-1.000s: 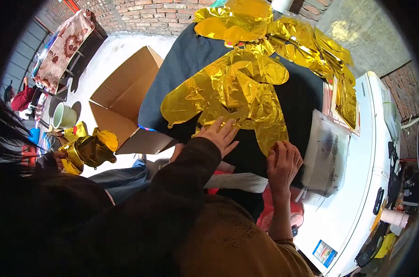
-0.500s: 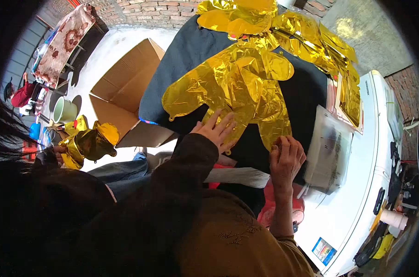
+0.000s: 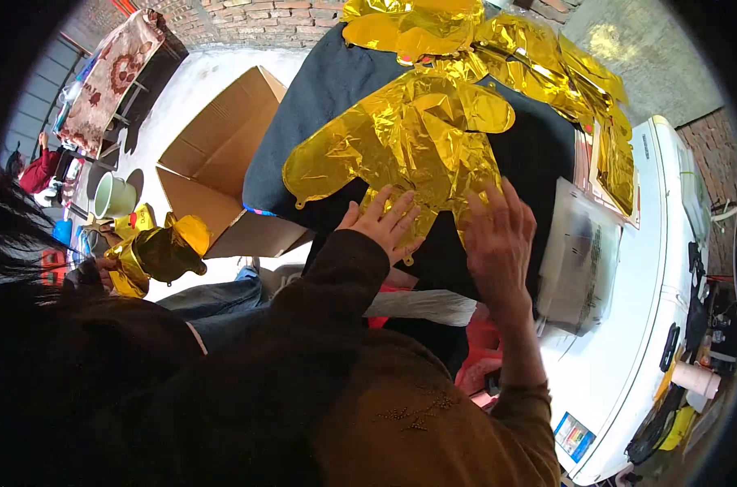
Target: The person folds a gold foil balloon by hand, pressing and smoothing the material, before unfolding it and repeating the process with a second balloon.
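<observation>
A flat gold foil balloon (image 3: 401, 130) lies creased over the dark cloth (image 3: 303, 105). My left hand (image 3: 384, 221) rests on the foil's lower part, fingers spread. At the lower right part of the same foil is my right hand (image 3: 500, 243), its fingers stretched out over the foil edge and slightly blurred. Neither hand grips anything that I can see. More gold foil pieces (image 3: 531, 57) lie at the far side of the cloth. A stack of clear plastic packets (image 3: 579, 260) is to the right of my right hand.
An open cardboard box (image 3: 214, 154) stands left of the cloth. Beside me at the left, a co-worker's hand (image 3: 104, 274) holds another gold foil piece (image 3: 161, 252). A pale green bucket (image 3: 114, 196) is behind. A white appliance (image 3: 636, 316) is at the right. A person in red (image 3: 40, 169) is far left.
My right hand has moved up onto the foil, and its curled fingers have stretched out. The foil's lower right part has shifted a little left. My left hand stays nearly in place.
</observation>
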`<state>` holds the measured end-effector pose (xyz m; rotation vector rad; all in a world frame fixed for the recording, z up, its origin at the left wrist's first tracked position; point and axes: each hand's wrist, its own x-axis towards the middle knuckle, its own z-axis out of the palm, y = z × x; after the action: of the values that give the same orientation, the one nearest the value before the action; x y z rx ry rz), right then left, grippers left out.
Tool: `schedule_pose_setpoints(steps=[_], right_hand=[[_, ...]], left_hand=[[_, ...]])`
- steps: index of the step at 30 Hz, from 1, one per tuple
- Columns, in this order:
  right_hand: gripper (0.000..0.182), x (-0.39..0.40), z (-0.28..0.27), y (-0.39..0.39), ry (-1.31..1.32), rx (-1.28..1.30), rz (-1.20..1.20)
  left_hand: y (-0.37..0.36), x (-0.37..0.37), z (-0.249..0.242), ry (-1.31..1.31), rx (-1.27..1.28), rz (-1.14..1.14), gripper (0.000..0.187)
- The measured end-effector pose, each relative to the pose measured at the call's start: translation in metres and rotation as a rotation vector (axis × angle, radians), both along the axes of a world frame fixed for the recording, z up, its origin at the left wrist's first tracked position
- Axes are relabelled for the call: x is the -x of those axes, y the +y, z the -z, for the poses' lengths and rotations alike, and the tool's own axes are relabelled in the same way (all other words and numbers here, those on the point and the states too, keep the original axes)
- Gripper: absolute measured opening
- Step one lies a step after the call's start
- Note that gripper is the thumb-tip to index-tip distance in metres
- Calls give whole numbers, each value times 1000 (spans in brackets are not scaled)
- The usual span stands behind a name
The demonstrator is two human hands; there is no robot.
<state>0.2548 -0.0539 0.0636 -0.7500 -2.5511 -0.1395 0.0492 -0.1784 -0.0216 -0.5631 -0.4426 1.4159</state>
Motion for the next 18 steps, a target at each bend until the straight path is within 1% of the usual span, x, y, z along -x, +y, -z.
schedule_pose_setpoints(steps=[1, 3, 4, 7, 10, 12, 13, 15, 16, 18], right_hand=[[40, 13, -3, 10, -9, -23, -64], [42, 41, -1, 36, -23, -52, -201], [44, 56, 1, 51, -28, -72, -270], [51, 91, 17, 88, -97, 89, -407], [57, 109, 37, 99, -174, 89, -351], [60, 109, 57, 95, -301, 23, -311], [62, 109, 64, 95, -365, -13, -290], [64, 108, 71, 96, -307, 24, -297], [65, 109, 72, 94, -278, 45, -304], [69, 111, 71, 94, -338, 93, -256]], left_hand=[[1, 2, 8, -432, -97, 37, 73], [1, 1, 12, -810, -208, 71, 73], [2, 1, 11, -751, -228, 71, 74], [7, 1, 15, -657, -227, 67, 75], [12, 4, 21, -604, -197, 62, 75], [13, 3, 16, -628, -82, -3, 74], [16, 0, 4, -667, 18, -65, 74], [17, 2, 5, -689, -14, -53, 73], [15, 4, 18, -672, -146, 19, 73], [15, 7, 24, -627, -236, 72, 72]])
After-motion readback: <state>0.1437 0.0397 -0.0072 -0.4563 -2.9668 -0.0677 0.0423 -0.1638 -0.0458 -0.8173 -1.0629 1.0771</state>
